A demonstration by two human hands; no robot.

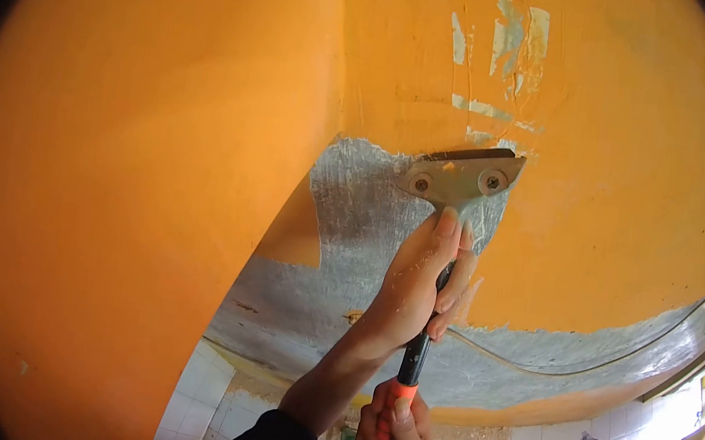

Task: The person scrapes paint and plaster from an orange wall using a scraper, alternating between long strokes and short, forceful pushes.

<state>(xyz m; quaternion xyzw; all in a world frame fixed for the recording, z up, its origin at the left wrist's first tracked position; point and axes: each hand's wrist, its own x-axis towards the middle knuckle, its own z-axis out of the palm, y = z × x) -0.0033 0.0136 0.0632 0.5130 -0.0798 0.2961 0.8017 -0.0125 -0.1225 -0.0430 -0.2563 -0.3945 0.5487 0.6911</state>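
From where I'm standing, the orange wall [129, 195] is filling the left side, with white tiles [194, 393] showing below it. A bare grey patch [352, 220] is spreading across the middle. The right hand [391, 433] is wrapping tightly around the orange end of the handle, low down. The left hand [419, 284] is gripping the shaft higher up, one finger reaching onto the metal head. The scraper [461, 180] is pressing its blade against the paint's edge. A thin cable [579, 367] is running off rightward.
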